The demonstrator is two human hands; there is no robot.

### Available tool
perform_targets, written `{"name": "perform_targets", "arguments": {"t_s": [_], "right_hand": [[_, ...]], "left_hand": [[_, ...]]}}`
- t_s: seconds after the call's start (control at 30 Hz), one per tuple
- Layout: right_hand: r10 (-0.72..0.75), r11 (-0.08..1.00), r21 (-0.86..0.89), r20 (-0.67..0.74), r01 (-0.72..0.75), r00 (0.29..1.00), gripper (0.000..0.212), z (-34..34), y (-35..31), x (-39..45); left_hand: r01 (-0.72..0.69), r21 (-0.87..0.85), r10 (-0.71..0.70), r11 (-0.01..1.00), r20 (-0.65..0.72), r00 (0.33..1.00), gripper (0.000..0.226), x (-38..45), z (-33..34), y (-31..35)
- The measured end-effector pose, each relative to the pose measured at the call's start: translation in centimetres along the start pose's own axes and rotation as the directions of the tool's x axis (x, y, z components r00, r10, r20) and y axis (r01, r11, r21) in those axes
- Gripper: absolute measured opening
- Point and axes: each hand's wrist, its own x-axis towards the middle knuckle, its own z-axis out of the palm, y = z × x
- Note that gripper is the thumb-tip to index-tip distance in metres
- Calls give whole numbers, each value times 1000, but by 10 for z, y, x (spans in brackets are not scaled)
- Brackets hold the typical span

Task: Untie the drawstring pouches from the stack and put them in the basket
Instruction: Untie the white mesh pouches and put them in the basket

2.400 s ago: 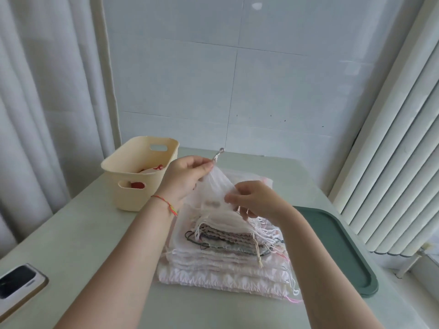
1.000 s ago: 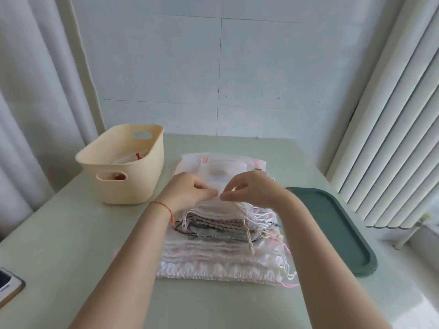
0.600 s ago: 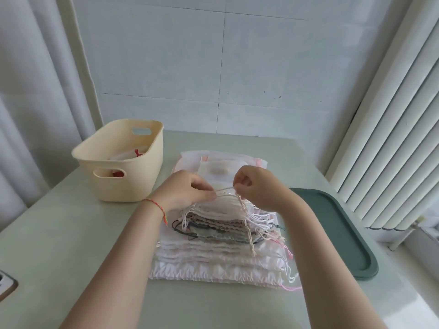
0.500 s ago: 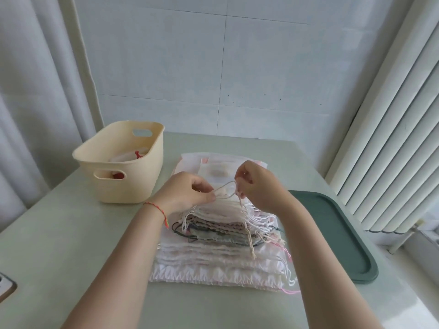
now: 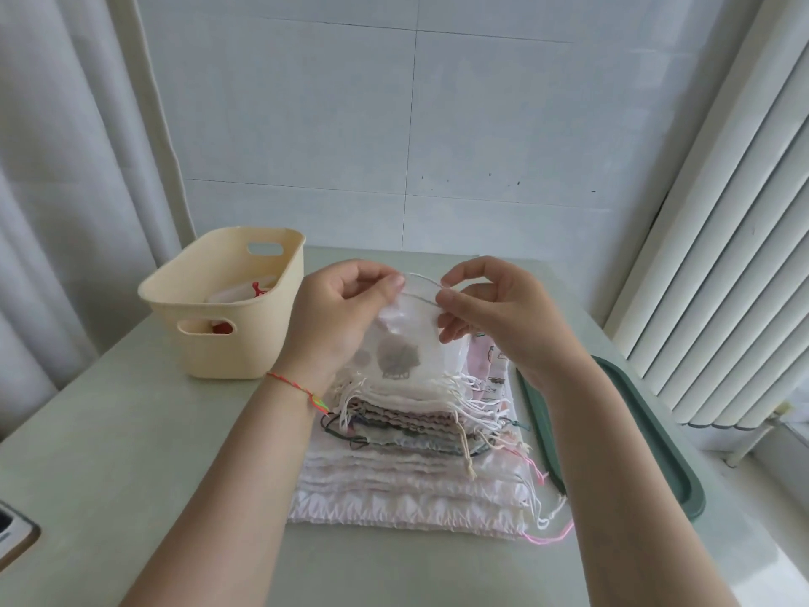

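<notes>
1. Head view, hands: the left hand (image 5: 337,317) and the right hand (image 5: 494,313) are raised over the stack of pouches (image 5: 420,449). Each grip pinches the thin string (image 5: 420,287) of one sheer pouch (image 5: 405,343) between thumb and forefinger, so the string runs in a short arc between them. The pouch hangs from that string with its lower edge on the top of the stack.
2. Hard to make out: the pouch is see-through, and a grey blot shows in it, either a print or something inside; I cannot tell which. Part of the left palm lies behind the fabric. The lower fingers of the right hand are curled behind the pouch.
3. The stack lies in the middle of the desk (image 5: 131,453), with loose cord ends spilling off its right side, and a pink cord (image 5: 549,536) trails at its near right corner.
4. The basket (image 5: 227,308) stands left of the stack, just beside the left hand. Its wall hides most of what it holds; something pale and a bit of red show over the rim and through the handle hole.
5. Edges: a green tray (image 5: 656,453) lies right of the stack, with cords touching its rim. A phone (image 5: 13,532) is cut off at the left border. Bare desk lies open in front of the basket and near the left forearm.
</notes>
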Motion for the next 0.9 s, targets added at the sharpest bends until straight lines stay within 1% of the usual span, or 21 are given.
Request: {"name": "perform_targets", "arguments": {"t_s": [0.07, 0.1, 0.17, 0.2, 0.23, 0.3, 0.37, 0.4, 0.47, 0.53, 0.63, 0.7, 0.77, 0.83, 0.9], "right_hand": [[-15, 1000, 22, -25, 16, 1000, 4, -2, -2, 0], [-20, 999, 29, -40, 22, 999, 2, -3, -2, 1], [-31, 999, 18, -66, 32, 997, 3, -3, -3, 0], [-37, 999, 10, -71, 38, 997, 4, -3, -3, 0], [-41, 999, 10, -67, 42, 997, 4, -1, -3, -1], [-49, 998, 38, -23, 50, 999, 4, 3, -4, -2], [-69, 995, 69, 41, 66, 997, 6, 8, -6, -3], [-79, 994, 75, 65, 74, 995, 7, 10, -7, -3], [-84, 993, 91, 73, 77, 994, 10, 12, -9, -4], [-85, 991, 107, 33, 81, 996, 13, 10, -11, -5], [-87, 986, 133, -69, 95, 994, 16, 5, -12, -4], [-87, 983, 149, -162, 112, 983, 19, 1, -10, -2], [-87, 980, 151, -273, 132, 958, 21, -4, -9, -1], [-79, 985, 112, -360, 128, 930, 23, -9, -8, 0], [-102, 995, -31, -383, 98, 918, 24, -11, -6, 0]], "left_hand": [[45, -68, -46, 997, -13, 999, 8, -1, 2, 4], [76, -81, -77, 994, -9, 997, 7, -2, 3, 5], [152, -83, -150, 985, 30, 988, 7, -2, 1, 5], [181, -89, -175, 979, 76, 982, 8, -2, 0, 6], [195, -90, -181, 977, 140, 973, 14, -2, -2, 6], [172, -107, -132, 979, 306, 943, 34, -5, -2, 9], [161, -132, -86, 978, 447, 890, 41, -9, 3, 11], [156, -117, -81, 981, 485, 871, 42, -10, 7, 11], [154, -90, -91, 984, 492, 866, 39, -12, 12, 11], [179, -104, -109, 978, 478, 872, 27, -13, 14, 11], [246, -170, -139, 954, 477, 868, 15, -14, 14, 11], [291, -197, -172, 936, 465, 869, 17, -14, 14, 10], [304, -155, -207, 940, 450, 869, 22, -13, 13, 9], [313, -139, -217, 939, 467, 857, 21, -12, 11, 9], [318, -141, -215, 938, 483, 849, 19, -11, 10, 8]]}}
